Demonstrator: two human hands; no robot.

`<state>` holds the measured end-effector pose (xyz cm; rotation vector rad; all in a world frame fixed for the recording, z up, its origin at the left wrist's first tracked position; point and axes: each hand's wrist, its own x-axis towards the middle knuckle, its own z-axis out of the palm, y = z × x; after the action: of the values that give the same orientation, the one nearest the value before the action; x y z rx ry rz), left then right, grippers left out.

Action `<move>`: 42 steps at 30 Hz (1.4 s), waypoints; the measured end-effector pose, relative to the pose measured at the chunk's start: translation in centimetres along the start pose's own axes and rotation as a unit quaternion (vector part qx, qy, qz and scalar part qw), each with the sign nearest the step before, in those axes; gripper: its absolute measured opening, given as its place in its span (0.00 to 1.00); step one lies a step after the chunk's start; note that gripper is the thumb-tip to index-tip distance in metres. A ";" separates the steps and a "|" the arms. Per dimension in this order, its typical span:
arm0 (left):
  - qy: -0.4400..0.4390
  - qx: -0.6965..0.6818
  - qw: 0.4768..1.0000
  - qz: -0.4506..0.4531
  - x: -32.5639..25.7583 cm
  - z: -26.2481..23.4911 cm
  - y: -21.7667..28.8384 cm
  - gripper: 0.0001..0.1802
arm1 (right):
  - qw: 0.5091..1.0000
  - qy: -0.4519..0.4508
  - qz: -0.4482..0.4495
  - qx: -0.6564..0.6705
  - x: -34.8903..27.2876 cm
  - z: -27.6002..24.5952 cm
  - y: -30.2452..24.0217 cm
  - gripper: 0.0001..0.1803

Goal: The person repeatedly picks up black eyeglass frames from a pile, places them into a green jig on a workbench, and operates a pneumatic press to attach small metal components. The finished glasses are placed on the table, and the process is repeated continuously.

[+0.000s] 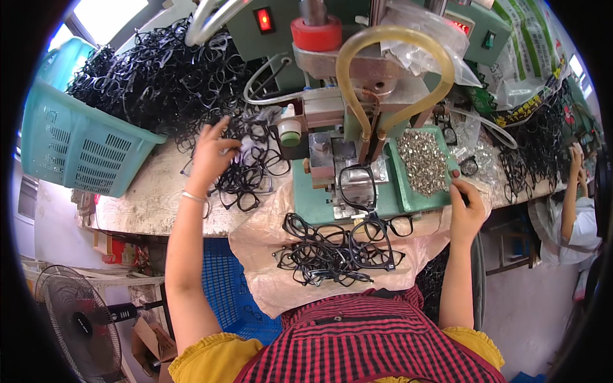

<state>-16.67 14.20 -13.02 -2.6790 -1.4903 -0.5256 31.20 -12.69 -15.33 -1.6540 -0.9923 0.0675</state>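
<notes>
My left hand (214,156) reaches over a pile of black eyeglass frames (246,182) on the bench. Its fingers are spread and hold nothing. A black eyeglass frame (341,186) stands tilted at the metal fixture (357,172) of a green bench press, touched by neither hand. My right hand (469,210) is at the right edge of a green tray (412,203) of small metal pieces (421,163). Its fingers are curled, with a dark spot at the tip; anything in them is too small to make out. More eyeglass frames (319,255) lie on cloth at my lap.
A large heap of black frames (159,70) and a turquoise basket (96,143) stand left. A yellowish hose (396,35) loops above the fixture. Below are a blue crate (223,274) and a fan (80,322). Another person (578,217) works far right.
</notes>
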 end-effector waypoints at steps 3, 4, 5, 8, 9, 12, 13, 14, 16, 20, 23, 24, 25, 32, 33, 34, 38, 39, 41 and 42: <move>0.035 -0.027 0.999 0.021 0.0 -1.4 -0.4 0.14 | 0.998 0.005 0.059 0.023 -1.0 -2.4 0.5 0.07; 0.060 -0.019 0.998 0.008 0.0 -1.5 0.9 0.12 | 0.998 -0.005 0.047 0.030 -1.1 -2.2 -0.3 0.07; 0.084 -0.008 0.996 -0.009 -0.4 -1.6 2.3 0.11 | 0.998 -0.020 0.036 0.040 -1.1 -1.6 -1.6 0.08; 0.201 -0.039 0.978 0.041 -0.3 -1.6 4.0 0.12 | 0.979 -0.152 -0.047 0.125 1.1 2.2 -9.1 0.07; 0.246 -0.112 0.962 -0.021 -0.5 -1.9 5.4 0.12 | 0.972 -0.177 -0.082 0.132 1.9 3.6 -10.9 0.08; 0.323 -0.340 0.871 -0.147 -1.2 -2.2 10.2 0.15 | 0.970 -0.163 -0.086 0.161 3.0 8.0 -12.1 0.10; 0.322 -0.395 0.842 -0.178 -2.1 -1.8 11.2 0.14 | 0.954 -0.178 -0.010 0.241 2.8 9.2 -11.6 0.15; 0.322 -0.445 0.808 -0.212 -3.5 -1.1 11.8 0.13 | 0.957 -0.163 -0.013 0.237 2.4 9.5 -12.1 0.16; 0.315 -0.533 0.748 -0.240 -5.8 1.0 12.8 0.10 | 0.957 -0.132 0.001 0.259 1.0 9.8 -12.3 0.18; 0.296 -0.635 0.689 -0.184 -7.0 1.6 14.5 0.09 | 0.940 -0.161 0.041 0.299 1.0 9.6 -12.2 0.23; 0.328 -0.671 0.664 -0.036 -4.9 -3.8 17.6 0.10 | 0.925 -0.195 0.033 0.325 1.2 9.5 -13.3 0.23; 0.324 -0.635 0.699 0.053 -3.5 -6.3 19.7 0.11 | 0.912 -0.203 0.045 0.353 1.2 9.2 -14.1 0.23; 0.320 -0.587 0.730 0.138 -2.4 -8.2 21.3 0.11 | 0.909 -0.195 0.050 0.365 1.2 9.3 -14.5 0.22; 0.330 -0.471 0.789 0.215 -1.1 -7.9 22.3 0.08 | 0.916 -0.245 0.011 0.318 0.7 6.3 -14.7 0.26; 0.256 -0.414 0.856 0.173 -2.8 -7.6 22.1 0.07 | 0.938 -0.243 -0.025 0.247 1.5 5.7 -13.2 0.19; 0.263 -0.403 0.850 0.213 -2.8 -7.1 23.7 0.06 | 0.970 -0.171 -0.161 0.068 2.6 5.4 -11.1 0.14; 0.165 -0.319 0.876 0.322 -2.6 -6.3 25.3 0.12 | 0.953 -0.092 -0.175 -0.231 3.3 4.1 -2.3 0.10; 0.158 -0.308 0.874 0.341 -2.5 -5.9 25.4 0.13 | 0.951 -0.086 -0.184 -0.232 3.1 3.9 -1.0 0.10; 0.162 -0.315 0.871 0.340 -2.3 -5.4 25.3 0.12 | 0.961 -0.074 -0.166 -0.210 2.8 4.4 -0.5 0.08; 0.155 -0.317 0.872 0.338 -2.5 -5.4 25.2 0.12 | 0.965 -0.067 -0.158 -0.199 2.7 4.5 -0.4 0.08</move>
<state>1.56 -2.43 -5.30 -3.0576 -0.2418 -1.4637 30.35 -7.51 -15.36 -1.8457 -1.4338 -0.2521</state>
